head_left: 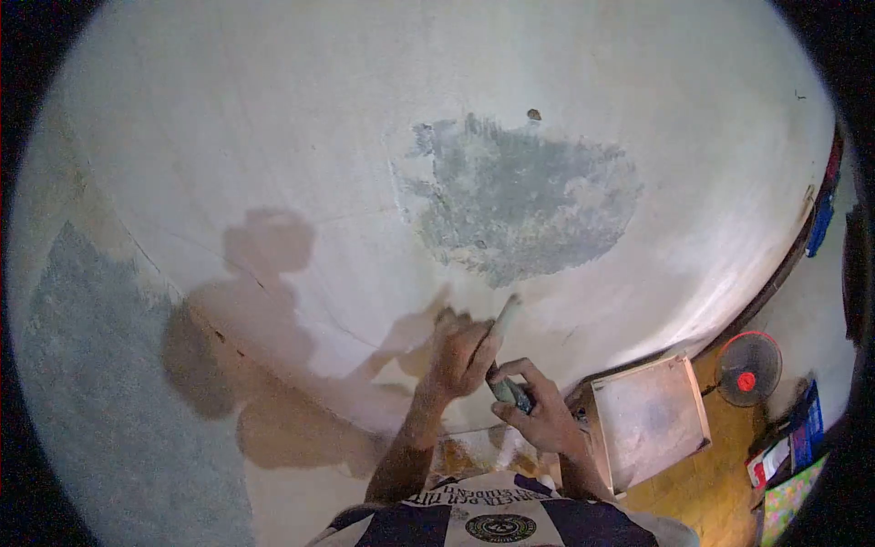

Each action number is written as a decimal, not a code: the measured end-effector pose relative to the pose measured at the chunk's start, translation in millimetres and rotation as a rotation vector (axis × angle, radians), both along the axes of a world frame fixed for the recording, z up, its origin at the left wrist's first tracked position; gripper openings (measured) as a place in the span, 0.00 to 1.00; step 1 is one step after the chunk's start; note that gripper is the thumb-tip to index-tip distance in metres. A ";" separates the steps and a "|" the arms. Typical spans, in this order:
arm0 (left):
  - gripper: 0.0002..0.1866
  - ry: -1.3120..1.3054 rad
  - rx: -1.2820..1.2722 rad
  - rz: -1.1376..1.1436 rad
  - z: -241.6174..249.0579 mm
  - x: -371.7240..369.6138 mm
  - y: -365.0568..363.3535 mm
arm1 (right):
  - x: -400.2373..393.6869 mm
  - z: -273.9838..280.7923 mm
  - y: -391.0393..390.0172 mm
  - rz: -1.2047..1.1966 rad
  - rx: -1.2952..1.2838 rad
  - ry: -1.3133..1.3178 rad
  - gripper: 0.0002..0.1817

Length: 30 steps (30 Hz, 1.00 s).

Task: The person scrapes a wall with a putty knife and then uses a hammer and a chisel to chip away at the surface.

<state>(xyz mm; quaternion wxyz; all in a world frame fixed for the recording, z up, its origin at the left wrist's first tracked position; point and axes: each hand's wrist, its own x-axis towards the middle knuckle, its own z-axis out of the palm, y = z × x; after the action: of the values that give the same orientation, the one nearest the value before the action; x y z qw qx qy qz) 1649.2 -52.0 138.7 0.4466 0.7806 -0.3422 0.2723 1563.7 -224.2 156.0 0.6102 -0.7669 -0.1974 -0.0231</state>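
Just in front of the wall, my left hand is raised, its fingers curled round a slim, pale tool that looks like a putty knife and points up to the right. Lower and to the right, my right hand grips a greenish tool with a dark part between thumb and fingers; its exact kind I cannot tell. The two tools meet or overlap in this view, between the hands. Above them, a rough grey patch shows on the whitish wall, with a small dark hole over its top edge.
A pale box-like piece with a wooden edge stands at the lower right, near a fan with a red hub. Beyond lie blue packages and a patterned cloth. Another grey area covers the left wall, partly under my shadow.
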 end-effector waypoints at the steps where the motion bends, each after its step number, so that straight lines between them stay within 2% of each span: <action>1: 0.13 0.046 0.034 0.039 -26.7 -3.5 4.7 | -5.0 -12.3 -6.6 -0.017 -0.001 0.151 0.12; 2: 0.14 0.183 -0.036 0.019 -43.7 -11.7 8.2 | -6.0 -19.4 -11.1 -0.035 -0.005 0.302 0.13; 4: 0.15 0.463 -0.173 -0.021 -73.3 -29.4 11.6 | -5.2 -26.5 -17.5 -0.058 -0.053 0.378 0.12; 5: 0.14 0.396 -0.230 -0.025 -95.2 -28.2 11.9 | -5.6 -30.2 -17.7 -0.072 -0.073 0.419 0.12; 8: 0.12 0.478 -0.323 0.000 -105.4 -29.2 13.5 | 4.1 -36.5 -14.2 -0.097 -0.063 0.248 0.11; 9: 0.12 0.436 -0.311 0.012 -98.3 -29.5 14.5 | 13.2 -38.8 -9.9 -0.107 -0.015 -0.077 0.11; 13: 0.11 0.340 -0.314 -0.015 -71.0 -25.1 17.4 | 16.3 1.1 -0.2 -0.119 -0.071 -0.107 0.12; 19: 0.12 0.444 -0.418 -0.135 -72.2 -40.3 13.4 | 16.9 -8.1 7.4 -0.089 -0.044 0.025 0.12; 20: 0.12 0.464 -0.449 -0.165 -77.6 -42.1 15.9 | 16.6 -10.5 6.0 -0.120 -0.048 -0.023 0.12; 24: 0.11 0.491 -0.308 -0.065 -85.6 -47.4 31.6 | 15.7 -18.6 -8.4 -0.257 -0.036 -0.284 0.09; 25: 0.10 0.463 -0.319 -0.074 -70.3 -53.9 31.9 | 15.1 -18.6 -9.4 -0.291 -0.028 -0.362 0.08; 29: 0.06 0.387 -0.440 -0.157 -69.2 -61.3 28.2 | 23.7 -4.2 12.4 -0.389 0.298 -0.629 0.06; 30: 0.06 0.386 -0.427 -0.179 -68.8 -63.0 28.7 | 27.1 2.7 19.1 -0.308 0.440 -0.579 0.08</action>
<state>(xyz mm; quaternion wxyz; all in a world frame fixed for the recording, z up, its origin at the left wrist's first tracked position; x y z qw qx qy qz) 1586.2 -23.2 70.0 0.6797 0.6730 -0.2533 0.1444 1590.8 -205.2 158.7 0.6684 -0.6003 -0.2342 -0.3716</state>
